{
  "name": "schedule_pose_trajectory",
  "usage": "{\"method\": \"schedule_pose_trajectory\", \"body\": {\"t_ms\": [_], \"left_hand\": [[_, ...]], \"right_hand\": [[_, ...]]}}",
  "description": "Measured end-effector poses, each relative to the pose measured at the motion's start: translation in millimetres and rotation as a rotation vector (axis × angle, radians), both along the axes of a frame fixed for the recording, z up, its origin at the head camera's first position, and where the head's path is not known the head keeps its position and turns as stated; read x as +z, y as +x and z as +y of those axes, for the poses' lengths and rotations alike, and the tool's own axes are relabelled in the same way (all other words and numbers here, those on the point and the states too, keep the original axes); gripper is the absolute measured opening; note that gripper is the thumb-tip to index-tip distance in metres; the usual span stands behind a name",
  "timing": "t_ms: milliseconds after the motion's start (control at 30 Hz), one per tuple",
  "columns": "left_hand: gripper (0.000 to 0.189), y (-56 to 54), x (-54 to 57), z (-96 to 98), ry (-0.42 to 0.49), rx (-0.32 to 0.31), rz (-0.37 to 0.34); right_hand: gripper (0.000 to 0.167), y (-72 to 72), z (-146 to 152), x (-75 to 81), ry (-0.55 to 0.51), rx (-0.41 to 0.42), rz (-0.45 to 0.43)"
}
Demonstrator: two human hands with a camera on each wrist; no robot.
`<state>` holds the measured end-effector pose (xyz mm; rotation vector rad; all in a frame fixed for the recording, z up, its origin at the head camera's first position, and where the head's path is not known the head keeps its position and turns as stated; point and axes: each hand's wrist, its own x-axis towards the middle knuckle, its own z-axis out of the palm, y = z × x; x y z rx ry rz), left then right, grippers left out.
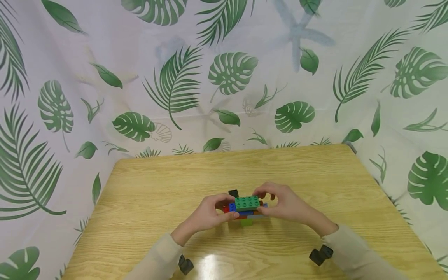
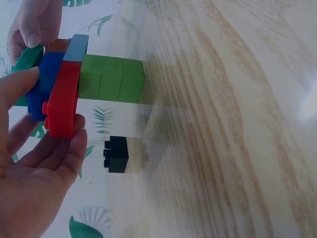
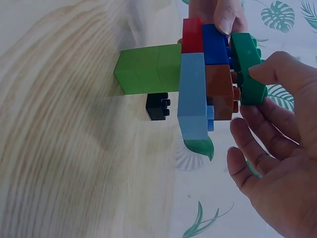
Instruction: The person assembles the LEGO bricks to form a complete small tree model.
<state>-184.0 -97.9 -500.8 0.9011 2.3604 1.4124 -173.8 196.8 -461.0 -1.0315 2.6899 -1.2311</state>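
Several toy bricks form a T-shaped build standing on the table. Its post is a column of light green bricks (image 3: pixel 148 69). Across the post lie a red brick (image 2: pixel 64 101) and a light blue brick (image 3: pixel 192 99), topped by a blue brick (image 2: pixel 48 82) and a brown brick (image 3: pixel 219 89). My left hand (image 1: pixel 208 213) grips the build's left end, thumb on the blue brick, fingers behind the red one. Between thumb and fingers, my right hand (image 1: pixel 289 203) pinches a green brick (image 1: pixel 247 203) over the top layer; brown studs show beneath it.
A small black brick (image 2: pixel 119 154) sits on the wooden table (image 1: pixel 168 175) just behind the build. A leaf-patterned cloth (image 1: pixel 196 132) hangs behind the table and along both sides. Dark devices (image 1: pixel 321 254) are strapped at both wrists.
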Motion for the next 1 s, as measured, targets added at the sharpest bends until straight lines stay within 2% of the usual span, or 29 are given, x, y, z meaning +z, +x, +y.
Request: {"method": "schedule_pose_trajectory", "body": {"t_ms": [567, 833, 1000], "left_hand": [[0.043, 1.7, 5.4, 0.7, -0.018, -0.009, 0.041], [0.046, 2.2, 5.7, 0.4, -0.036, -0.002, 0.035], [0.046, 2.3, 6.1, -0.3, -0.041, -0.002, 0.061]], "right_hand": [[0.034, 5.2, -2.8, -0.6, 0.019, -0.015, -0.010], [0.035, 4.9, -3.3, -1.6, 0.037, -0.015, -0.001], [0.033, 4.2, -2.0, -2.5, 0.021, -0.001, 0.008]]}}
